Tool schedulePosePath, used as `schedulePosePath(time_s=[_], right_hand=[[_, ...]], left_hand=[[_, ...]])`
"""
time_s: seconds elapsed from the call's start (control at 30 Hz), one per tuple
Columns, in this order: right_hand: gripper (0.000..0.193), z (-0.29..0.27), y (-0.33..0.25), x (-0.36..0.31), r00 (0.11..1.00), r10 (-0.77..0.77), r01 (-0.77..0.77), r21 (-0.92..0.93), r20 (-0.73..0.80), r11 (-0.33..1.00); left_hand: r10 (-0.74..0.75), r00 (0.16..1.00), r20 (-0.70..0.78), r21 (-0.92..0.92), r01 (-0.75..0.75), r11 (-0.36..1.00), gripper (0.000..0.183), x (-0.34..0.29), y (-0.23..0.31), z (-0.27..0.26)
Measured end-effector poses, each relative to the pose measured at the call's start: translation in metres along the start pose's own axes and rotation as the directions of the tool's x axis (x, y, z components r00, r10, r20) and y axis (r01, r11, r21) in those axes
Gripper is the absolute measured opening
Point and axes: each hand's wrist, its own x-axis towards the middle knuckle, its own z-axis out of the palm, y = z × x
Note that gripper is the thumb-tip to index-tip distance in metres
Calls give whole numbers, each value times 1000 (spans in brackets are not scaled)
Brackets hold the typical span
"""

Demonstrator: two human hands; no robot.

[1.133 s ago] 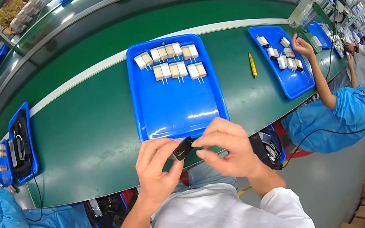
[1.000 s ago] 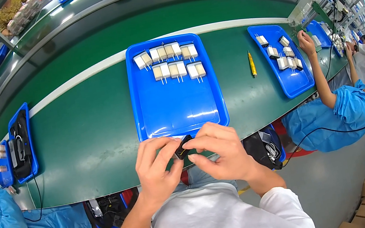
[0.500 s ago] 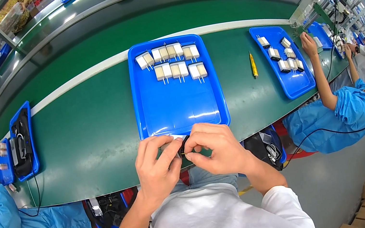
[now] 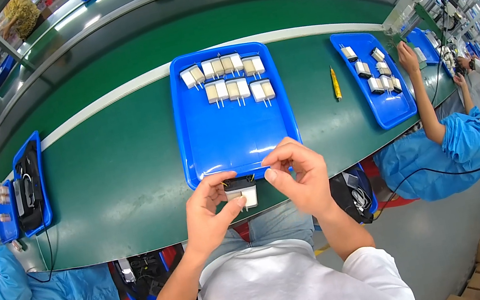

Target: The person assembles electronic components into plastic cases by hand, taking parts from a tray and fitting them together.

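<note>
A white plug-in charger (image 4: 249, 198) with a black end sits between the thumb and fingers of my left hand (image 4: 207, 210), at the near rim of the large blue tray (image 4: 186, 153). Its black end faces away from me, toward that rim. My right hand (image 4: 306, 180) is just right of the charger and not touching it. Its thumb and forefinger are a little apart, with nothing visible between them. Several white and cream chargers (image 4: 238, 89) with metal pins lie in the far half of the tray.
A yellow pen-like tool (image 4: 335, 83) lies on the green table (image 4: 108, 167), right of the tray. Beyond it, a smaller blue tray (image 4: 385, 115) holds several black-and-white chargers, near a co-worker's arm (image 4: 429, 110). At left stands a blue tray (image 4: 42, 185) of black items.
My hands have drawn apart: the right one has let go of the charger and shifted right. The charger has turned in my left hand, so its white body now shows.
</note>
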Motion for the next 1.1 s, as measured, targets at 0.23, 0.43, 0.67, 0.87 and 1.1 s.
schedulePosePath(time_s=[0.23,0.43,0.67,0.87,1.1], right_hand=[[30,4,11,-9,990,113,-124,142,83,982],[25,24,19,-15,995,95,-95,37,22,995],[27,44,20,-4,895,-422,255,-608,-146,751],[35,60,20,-7,861,-506,368,-626,-49,687],[41,13,4,-11,951,-309,307,-173,18,936]], left_hand=[[-131,991,1,-410,120,904,46,-1,2,0],[-86,993,-81,-329,55,943,53,2,-4,10],[292,930,-223,61,-286,956,58,-9,-12,29],[-8,972,-236,-302,-66,951,44,-7,-8,27],[-121,991,-52,-547,73,834,42,-9,3,4]])
